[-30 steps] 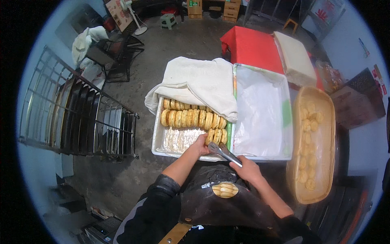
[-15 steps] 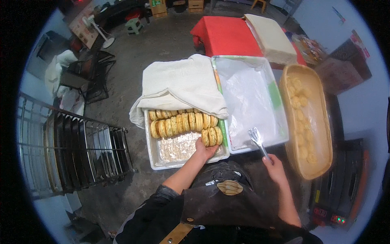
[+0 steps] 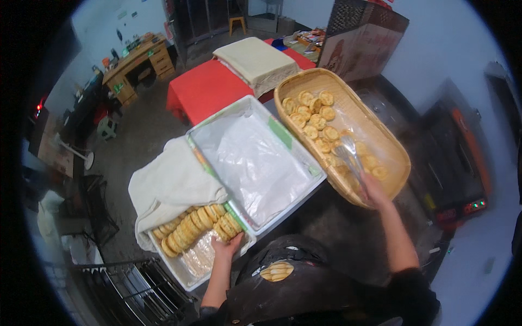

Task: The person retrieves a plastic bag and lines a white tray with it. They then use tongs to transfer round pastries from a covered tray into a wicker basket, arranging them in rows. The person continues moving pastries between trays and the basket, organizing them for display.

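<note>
My left hand (image 3: 227, 247) is at the near end of a short stack of round flat pastries (image 3: 225, 225), set on edge in a white foam box (image 3: 190, 287). Its fingers curl against the stack and are partly hidden by it. Beside that stack, a longer row of pastries (image 3: 187, 231) leans on edge. Over to the right, my right hand (image 3: 375, 190) grips metal tongs (image 3: 352, 157). The tongs' head, slightly blurred, hangs over golden pastries (image 3: 318, 120) spread in an oblong woven basket (image 3: 389, 144).
A paper-lined foam box (image 3: 255, 157) stands between the first box and the basket. White cloth (image 3: 174, 176) partly covers the pastry box. Beyond are a red-covered table (image 3: 204, 89) and folded beige cloth (image 3: 255, 60). A metal tray rack (image 3: 136, 290) stands lower left.
My view has turned to the right. The tongs in my right hand have moved from beside the lined box to over the woven basket. My left hand has stayed at the short stack.
</note>
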`<state>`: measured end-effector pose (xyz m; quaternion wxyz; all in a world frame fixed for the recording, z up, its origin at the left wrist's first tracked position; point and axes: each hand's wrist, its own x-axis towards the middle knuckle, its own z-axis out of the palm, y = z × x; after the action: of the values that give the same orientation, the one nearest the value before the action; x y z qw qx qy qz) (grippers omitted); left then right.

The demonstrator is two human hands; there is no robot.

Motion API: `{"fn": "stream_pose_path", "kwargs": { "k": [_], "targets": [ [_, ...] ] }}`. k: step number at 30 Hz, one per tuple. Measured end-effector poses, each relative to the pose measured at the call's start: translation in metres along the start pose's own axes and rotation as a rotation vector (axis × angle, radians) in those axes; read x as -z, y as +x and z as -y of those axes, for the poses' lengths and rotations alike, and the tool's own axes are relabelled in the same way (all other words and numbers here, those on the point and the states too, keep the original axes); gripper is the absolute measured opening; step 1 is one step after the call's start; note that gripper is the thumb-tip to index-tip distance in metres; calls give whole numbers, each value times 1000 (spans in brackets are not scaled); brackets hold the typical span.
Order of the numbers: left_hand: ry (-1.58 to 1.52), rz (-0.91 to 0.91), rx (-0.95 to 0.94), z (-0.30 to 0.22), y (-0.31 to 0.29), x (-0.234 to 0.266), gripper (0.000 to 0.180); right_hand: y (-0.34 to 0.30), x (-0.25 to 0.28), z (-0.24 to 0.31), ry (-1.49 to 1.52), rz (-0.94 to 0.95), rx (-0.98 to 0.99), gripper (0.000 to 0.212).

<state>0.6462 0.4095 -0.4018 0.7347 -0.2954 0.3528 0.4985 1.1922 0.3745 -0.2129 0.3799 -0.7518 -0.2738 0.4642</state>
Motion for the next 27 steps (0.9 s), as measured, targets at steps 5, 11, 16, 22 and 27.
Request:
{"fn": "stream_pose_path", "kwargs": {
  "k": [5,11,16,22,27],
  "targets": [
    [-126,-43,-61,5,-27,-3,87,170,72,-18,47,-91,-53,49],
    [-338,-189,-404,42,-66,-17,107,344,87,-24,-13,-30,-172,54],
    [-316,-212,-635,73,-78,15,86,408,75,-20,-148,69,-265,52],
    [-524,-392,-618,103,-101,73,79,423,54,-18,165,99,-123,37],
    [-402,-342,-606,112,-100,89,78,420,46,-33,251,93,-39,24]
  ]
}}
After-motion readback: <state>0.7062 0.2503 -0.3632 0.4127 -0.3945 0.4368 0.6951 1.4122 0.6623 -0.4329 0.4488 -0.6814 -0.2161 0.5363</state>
